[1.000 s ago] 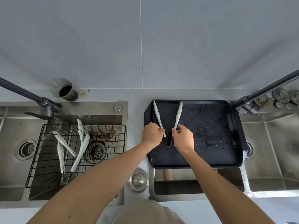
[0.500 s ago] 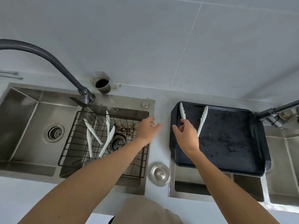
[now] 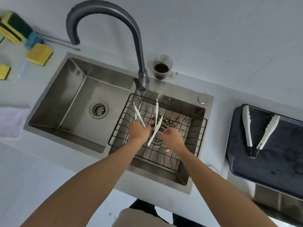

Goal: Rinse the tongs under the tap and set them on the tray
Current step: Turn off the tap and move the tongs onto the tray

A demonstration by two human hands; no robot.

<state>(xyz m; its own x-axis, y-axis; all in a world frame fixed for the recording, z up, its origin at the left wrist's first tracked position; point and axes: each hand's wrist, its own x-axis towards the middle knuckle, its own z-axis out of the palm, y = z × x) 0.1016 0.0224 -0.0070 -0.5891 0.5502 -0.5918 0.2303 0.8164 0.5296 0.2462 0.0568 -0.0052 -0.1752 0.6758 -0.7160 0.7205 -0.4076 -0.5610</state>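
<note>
Stood at a pale worktop (image 3: pixel 41 169), both bare forearms stretched forward over the right basin of a steel double sink (image 3: pixel 207 110). Held the left hand (image 3: pixel 139 131) closed around the lower part of a first pair of white tongs (image 3: pixel 138 114), its two arms fanning out beyond the knuckles. Held the right hand (image 3: pixel 173 139) just right of the left one, fingers loosely curled, fingertips (image 3: pixel 164 132) right beside a second pair of white tongs (image 3: pixel 156 112); could not tell whether any finger actually gripped it. Found that second pair lying between the two hands, one arm slanting down past the left wrist, the other pointing away towards the back of the basin. Had both pairs over a black wire rack (image 3: pixel 203 136) that filled the basin under the hands, with brown specks (image 3: pixel 172 120) scattered on the steel just beyond the right hand. Saw, well to the right of the right hand, a black tray (image 3: pixel 270 161) dotted with droplets, carrying a third pair of white tongs (image 3: pixel 246 128) laid open in a V, hinge nearest. Saw, left of the left hand, the other basin with its round drain (image 3: pixel 98 109), and further left a folded white cloth (image 3: pixel 11 122) on the worktop. Noted, straight beyond the hands, a grey gooseneck tap (image 3: pixel 139 46) rising from the sink's back edge, a thin trickle (image 3: pixel 142 94) falling from near its base. Noted a small cup (image 3: pixel 161 68) of dark liquid just right of the tap, and, far off beyond the left hand, yellow sponges (image 3: pixel 39 54).
</note>
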